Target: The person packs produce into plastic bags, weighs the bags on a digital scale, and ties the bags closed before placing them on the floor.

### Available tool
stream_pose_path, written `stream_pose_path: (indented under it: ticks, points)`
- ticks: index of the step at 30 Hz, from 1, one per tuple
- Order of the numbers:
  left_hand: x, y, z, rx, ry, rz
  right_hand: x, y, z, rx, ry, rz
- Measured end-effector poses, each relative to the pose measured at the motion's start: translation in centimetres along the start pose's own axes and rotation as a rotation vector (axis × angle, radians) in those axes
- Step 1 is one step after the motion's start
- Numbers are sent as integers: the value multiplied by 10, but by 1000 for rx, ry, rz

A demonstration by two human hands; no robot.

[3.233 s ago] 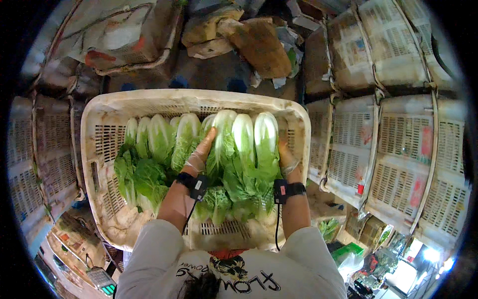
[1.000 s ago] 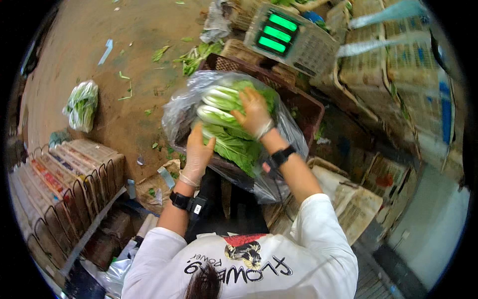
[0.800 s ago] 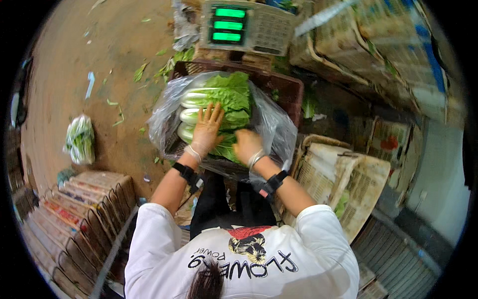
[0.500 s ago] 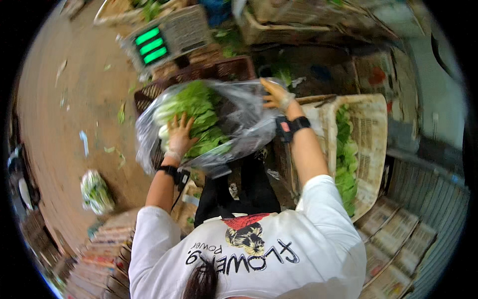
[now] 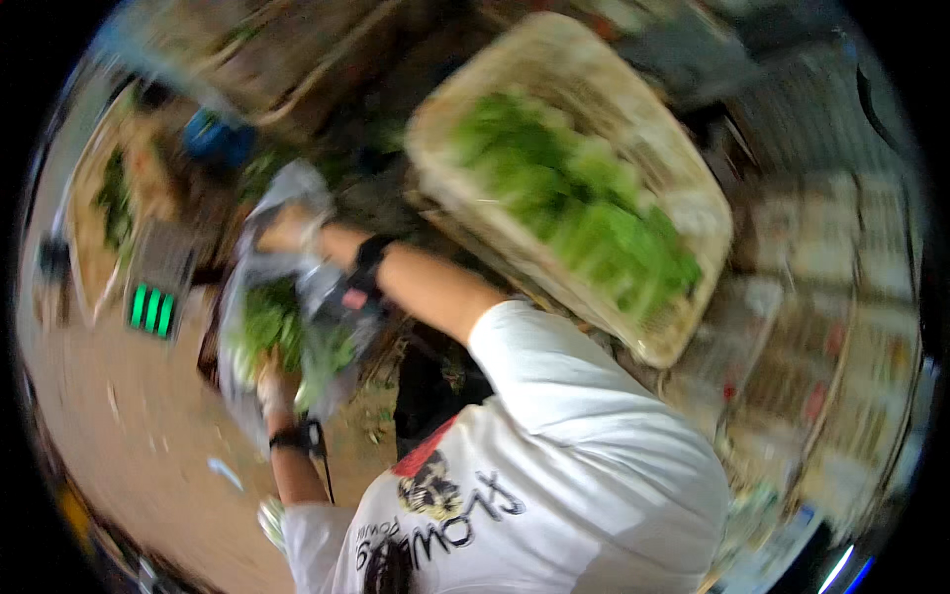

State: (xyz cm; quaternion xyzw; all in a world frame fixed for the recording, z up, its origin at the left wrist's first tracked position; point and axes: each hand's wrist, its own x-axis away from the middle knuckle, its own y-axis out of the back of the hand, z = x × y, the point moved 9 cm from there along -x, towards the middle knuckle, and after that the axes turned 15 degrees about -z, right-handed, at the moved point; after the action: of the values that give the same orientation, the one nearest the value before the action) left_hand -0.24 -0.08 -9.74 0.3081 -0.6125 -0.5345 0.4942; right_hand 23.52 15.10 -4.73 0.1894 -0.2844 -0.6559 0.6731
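Note:
A clear plastic bag (image 5: 236,406) holds leafy green lettuce (image 5: 267,309) with pale stems. It rests over a dark brown crate (image 5: 207,342), mostly hidden beneath it. Pressed against the lower part of the lettuce is my left hand (image 5: 273,384), gloved, its fingers stretched out over the leaves. My right hand (image 5: 289,230), also gloved, is at the far side of the bag, touching the plastic. Motion blurs its fingers, so whether they grip the film cannot be seen.
A large off-white crate (image 5: 614,89) with more lettuce stands to the right. A scale display (image 5: 151,309) glows green at the left, near a blue object (image 5: 216,137). Stacked crates (image 5: 821,337) line the far right. A pale bundle (image 5: 270,520) lies on the floor, partly covered by my sleeve.
My view has swung right, so the bag and scale now appear further left and the lettuce crate more central. My right hand is closer to my left, and the bag looks more gathered.

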Motion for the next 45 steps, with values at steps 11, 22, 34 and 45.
stream_pose_path:
  ticks: [11,22,34,45]
  points:
    - [4,292,-302,1390,-206,162,336,279,-161,-348,-388,-393]
    - [-37,108,-627,-71,-966,770,574,252,-430,374,-1004,42]
    - [-36,12,-643,83,-593,923,554,295,-387,242,-1192,-102]
    - [-53,0,-615,238,-432,1107,587,294,-410,-553,-1378,-486]
